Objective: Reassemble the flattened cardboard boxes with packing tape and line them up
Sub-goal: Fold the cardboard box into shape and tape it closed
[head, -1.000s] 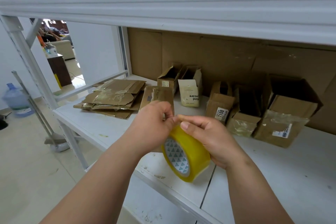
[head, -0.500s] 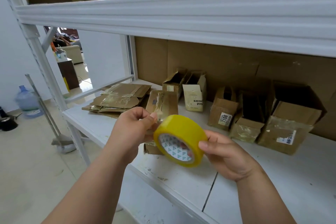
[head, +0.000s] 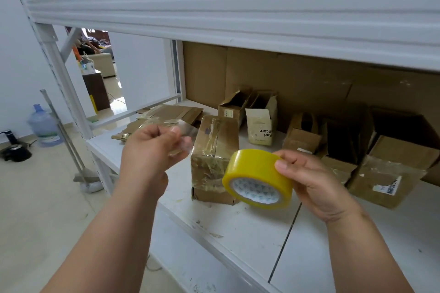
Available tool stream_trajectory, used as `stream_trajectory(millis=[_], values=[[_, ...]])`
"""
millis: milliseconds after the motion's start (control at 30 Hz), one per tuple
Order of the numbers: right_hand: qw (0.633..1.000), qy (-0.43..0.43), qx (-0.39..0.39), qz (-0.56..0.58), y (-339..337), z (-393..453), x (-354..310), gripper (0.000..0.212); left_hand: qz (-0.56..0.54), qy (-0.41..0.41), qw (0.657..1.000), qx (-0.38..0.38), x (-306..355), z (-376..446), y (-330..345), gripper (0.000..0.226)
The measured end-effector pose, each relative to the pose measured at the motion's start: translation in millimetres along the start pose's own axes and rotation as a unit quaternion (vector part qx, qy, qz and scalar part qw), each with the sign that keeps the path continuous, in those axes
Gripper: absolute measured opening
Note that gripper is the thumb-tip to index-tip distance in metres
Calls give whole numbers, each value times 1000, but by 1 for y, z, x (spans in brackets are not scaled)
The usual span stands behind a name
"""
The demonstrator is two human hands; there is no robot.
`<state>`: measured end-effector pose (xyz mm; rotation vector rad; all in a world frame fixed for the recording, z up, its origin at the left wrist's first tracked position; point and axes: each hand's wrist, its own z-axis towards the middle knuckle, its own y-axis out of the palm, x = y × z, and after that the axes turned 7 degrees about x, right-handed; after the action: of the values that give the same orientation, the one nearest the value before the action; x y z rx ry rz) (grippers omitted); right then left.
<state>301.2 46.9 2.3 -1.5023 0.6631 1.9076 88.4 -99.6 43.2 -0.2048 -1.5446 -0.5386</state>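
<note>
A: Since half a second ago I see the hands drawn apart: the left hand [head: 152,150] has gone left with a clear strip of tape [head: 184,140] pinched in its curled fingers, and the tape roll [head: 258,179] has slid right and lower.

B: And the right hand [head: 309,181]?

A: It grips the yellow roll, thumb on the outer band, fingers curled behind it, core facing me. Both forearms reach up from the bottom of my view, wrists raised above the shelf [head: 240,226].

B: Where does the box being worked on stand?

A: The taped box [head: 214,159] stands upright on the shelf between the two hands, just behind the roll, near the front edge. Bare white shelf board lies in front of it and to the right, with a seam running through the board.

B: Count the rest.

A: I count five open boxes along the cardboard backing: two narrow ones [head: 235,104], [head: 262,119] behind the taped box, then three [head: 303,135], [head: 340,150], [head: 392,162] to the right. One pile of flattened boxes [head: 166,115] lies at the left end. The upper shelf beam [head: 238,12] hangs low overhead
</note>
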Motion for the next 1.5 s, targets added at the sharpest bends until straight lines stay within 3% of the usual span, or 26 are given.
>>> stream_trajectory(millis=[133, 200, 333, 500, 900, 1133, 1300, 1433, 1500], values=[[999, 3, 45, 3, -13, 7, -6, 64, 1, 17, 1000, 25, 0, 11, 0, 19], [997, 2, 58, -49, -17, 13, -10, 61, -3, 18, 999, 50, -5, 16, 3, 21], [981, 39, 80, -170, -23, 25, -18, 24, 10, 2, 997, 81, -18, 27, 5, 15], [965, 93, 107, -221, -21, 43, -10, 11, 29, -29, 993, 107, -41, 37, 3, 15], [940, 151, 94, -290, -17, 63, 8, 15, 63, -96, 985, 130, -71, 52, 5, 12], [919, 174, 38, -352, -6, 68, 25, 24, 158, -146, 976, 23, -85, 50, 8, 26], [910, 139, 23, -390, 0, 74, 26, 5, 238, -103, 966, -3, -81, 48, 11, 36], [907, 101, 3, -409, 6, 72, 31, 8, 208, -35, 977, -10, -94, 40, 10, 13], [907, 84, -20, -412, 10, 70, 34, 14, 192, -6, 981, -13, -98, 45, 10, 26]])
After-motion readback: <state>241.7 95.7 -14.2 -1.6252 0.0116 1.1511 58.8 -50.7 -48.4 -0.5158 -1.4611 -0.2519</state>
